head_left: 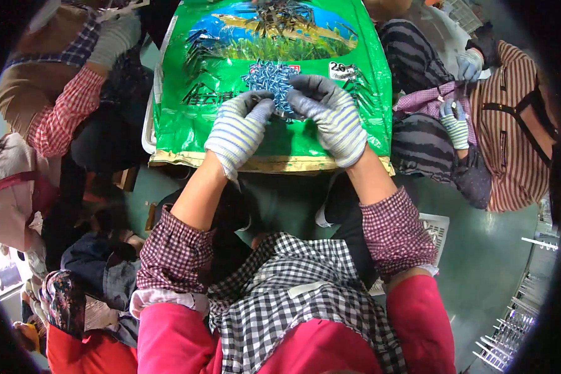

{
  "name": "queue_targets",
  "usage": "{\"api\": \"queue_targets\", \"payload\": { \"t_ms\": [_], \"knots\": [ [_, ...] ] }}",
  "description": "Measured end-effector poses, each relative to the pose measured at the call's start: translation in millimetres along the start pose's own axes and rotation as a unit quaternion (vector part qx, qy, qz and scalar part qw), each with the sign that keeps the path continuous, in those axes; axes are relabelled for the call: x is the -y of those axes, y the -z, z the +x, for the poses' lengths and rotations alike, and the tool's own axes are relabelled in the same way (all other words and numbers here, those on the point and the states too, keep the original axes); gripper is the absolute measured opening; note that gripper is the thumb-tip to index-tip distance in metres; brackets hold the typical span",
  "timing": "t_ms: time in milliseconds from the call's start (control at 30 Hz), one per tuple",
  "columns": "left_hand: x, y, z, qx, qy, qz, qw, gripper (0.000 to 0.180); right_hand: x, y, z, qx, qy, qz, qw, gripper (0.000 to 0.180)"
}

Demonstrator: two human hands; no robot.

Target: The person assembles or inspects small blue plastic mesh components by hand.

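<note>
Glinting bluish-silver screw pile (270,79) atop green sack (305,134)

- My left hand (240,128) and right hand (331,115), both in striped gloves, rest on the green sack (187,128).
- Fingertips meet at the near edge of the small metal parts (270,78) heaped mid-sack.
- Co-worker's gloved hand (454,123) right of sack.

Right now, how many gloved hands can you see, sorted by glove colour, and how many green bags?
Grey striped gloves, the person's own left hand and right hand: 2
Blue gloves, co-worker at right: 2
Pale glove, co-worker at upper left: 1
Green bag: 1
Total: 6
</note>
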State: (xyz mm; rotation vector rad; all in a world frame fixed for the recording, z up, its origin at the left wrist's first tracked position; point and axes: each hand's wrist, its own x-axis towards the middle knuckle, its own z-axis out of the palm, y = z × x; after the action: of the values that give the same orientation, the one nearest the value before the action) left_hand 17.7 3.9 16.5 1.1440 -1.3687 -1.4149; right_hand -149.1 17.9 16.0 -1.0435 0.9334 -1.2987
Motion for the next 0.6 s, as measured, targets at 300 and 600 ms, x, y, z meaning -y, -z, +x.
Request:
{"api": "queue_targets", "payload": {
  "t_ms": [300,600],
  "knots": [
    [-10,-3,-5,0.018,0.057,0.025,0.998,0.024,2,3,0,-0.004,-0.064,-0.024,0.998,0.028],
    [-11,2,-10,0.028,0.017,0.051,0.998,0.025,-1,-11,-3,0.021,0.007,-0.139,0.990,0.022]
  ]
}}
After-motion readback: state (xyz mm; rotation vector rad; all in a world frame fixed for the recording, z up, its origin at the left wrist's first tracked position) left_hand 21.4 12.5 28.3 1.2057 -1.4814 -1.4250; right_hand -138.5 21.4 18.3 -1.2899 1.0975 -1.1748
